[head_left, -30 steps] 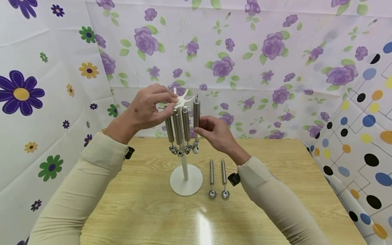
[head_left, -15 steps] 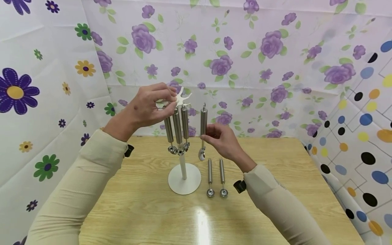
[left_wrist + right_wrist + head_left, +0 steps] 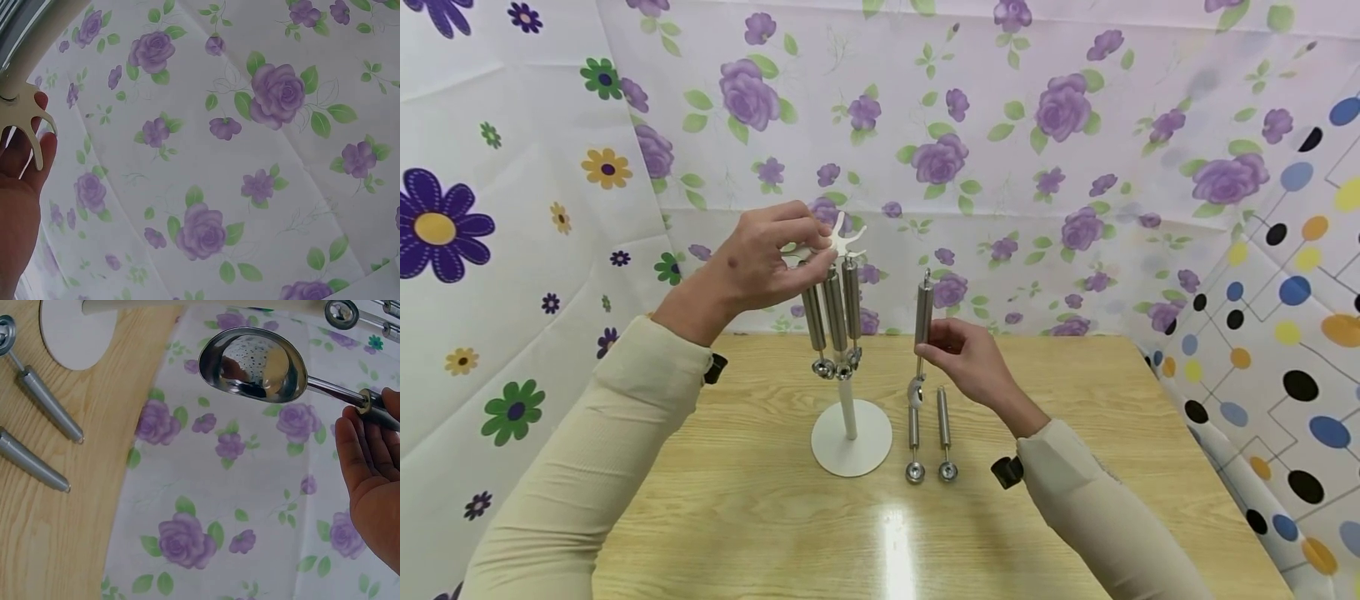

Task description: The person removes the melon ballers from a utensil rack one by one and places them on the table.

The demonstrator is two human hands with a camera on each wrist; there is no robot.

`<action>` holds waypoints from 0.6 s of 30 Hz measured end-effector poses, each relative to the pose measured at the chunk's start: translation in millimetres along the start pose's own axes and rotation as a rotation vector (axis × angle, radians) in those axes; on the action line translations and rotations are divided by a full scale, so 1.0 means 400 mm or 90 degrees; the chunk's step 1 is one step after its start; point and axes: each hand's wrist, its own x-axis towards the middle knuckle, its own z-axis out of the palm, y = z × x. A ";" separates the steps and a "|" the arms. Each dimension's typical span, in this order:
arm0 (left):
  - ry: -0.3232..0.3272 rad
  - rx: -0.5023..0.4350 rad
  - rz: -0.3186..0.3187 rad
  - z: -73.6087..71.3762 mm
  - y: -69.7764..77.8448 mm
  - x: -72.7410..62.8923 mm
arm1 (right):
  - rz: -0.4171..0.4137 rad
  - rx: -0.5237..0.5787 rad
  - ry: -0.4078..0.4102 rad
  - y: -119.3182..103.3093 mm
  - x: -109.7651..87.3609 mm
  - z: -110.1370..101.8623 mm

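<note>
My left hand [image 3: 767,254] pinches the hooked top of a white utensil stand [image 3: 850,458]; in the left wrist view, fingers [image 3: 44,147] sit behind its curved hooks [image 3: 31,128]. Several metal utensils [image 3: 835,312] hang from the stand by their handles, round heads down. To the right of the stand, my right hand [image 3: 973,367] pinches the handle of a metal scoop [image 3: 924,312], held upright in the air, ring on top. The right wrist view shows its shiny oval bowl [image 3: 250,365]. The scoop is apart from the stand.
Two utensils with small round heads lie side by side on the wooden table [image 3: 737,500]: a left one [image 3: 913,432] and a right one [image 3: 943,421]. Below the held scoop is the left one's handle. A flowered cloth [image 3: 1000,167] hangs behind the table.
My right hand has moved the scoop away from the stand's hooks, to the right and downward. The left hand stays at the stand's top, which has turned slightly.
</note>
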 end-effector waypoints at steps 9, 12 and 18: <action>0.001 0.005 0.016 0.001 -0.007 0.002 | 0.009 -0.009 0.011 0.038 -0.023 -0.016; 0.001 0.015 0.011 0.000 -0.007 0.001 | 0.018 -0.009 0.016 0.052 -0.028 -0.022; -0.001 0.024 0.000 0.000 -0.005 -0.001 | 0.032 -0.021 0.027 0.083 -0.043 -0.037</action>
